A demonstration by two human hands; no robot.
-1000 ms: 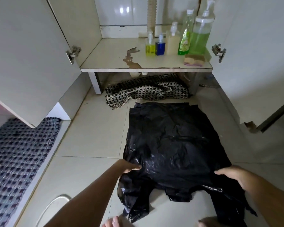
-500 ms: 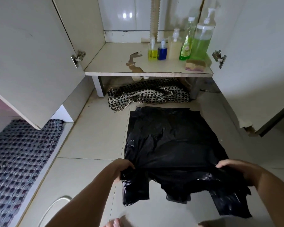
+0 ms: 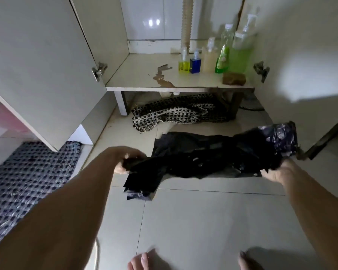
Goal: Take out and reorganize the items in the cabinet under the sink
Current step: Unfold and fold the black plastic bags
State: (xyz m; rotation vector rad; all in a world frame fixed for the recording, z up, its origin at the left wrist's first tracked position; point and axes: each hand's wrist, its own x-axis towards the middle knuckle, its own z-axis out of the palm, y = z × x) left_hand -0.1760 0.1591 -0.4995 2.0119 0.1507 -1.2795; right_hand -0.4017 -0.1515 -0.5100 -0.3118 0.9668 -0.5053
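A black plastic bag (image 3: 207, 154) is stretched between my two hands, its near edge lifted off the tiled floor and folding toward the cabinet. My left hand (image 3: 125, 160) grips its left corner, and my right hand (image 3: 279, 171) grips the right side. On the cabinet shelf (image 3: 144, 75) stand several bottles at the back right: a small yellow one (image 3: 183, 65), a blue one (image 3: 195, 64), a beige one (image 3: 209, 59), a green bottle (image 3: 222, 57) and a large pump bottle (image 3: 241, 49). A brown sponge (image 3: 234, 78) lies in front of them.
A black-and-white woven mat (image 3: 176, 114) is crumpled under the shelf. Both cabinet doors stand open, the left door (image 3: 37, 65) and right door (image 3: 304, 55). A checked rug (image 3: 27, 178) lies at left. A corrugated drain pipe (image 3: 186, 22) rises behind. My toes show at the bottom.
The bag lay flat on the floor. Both hands have lifted its near edge and carried it forward, so the bag now folds over itself toward the cabinet.
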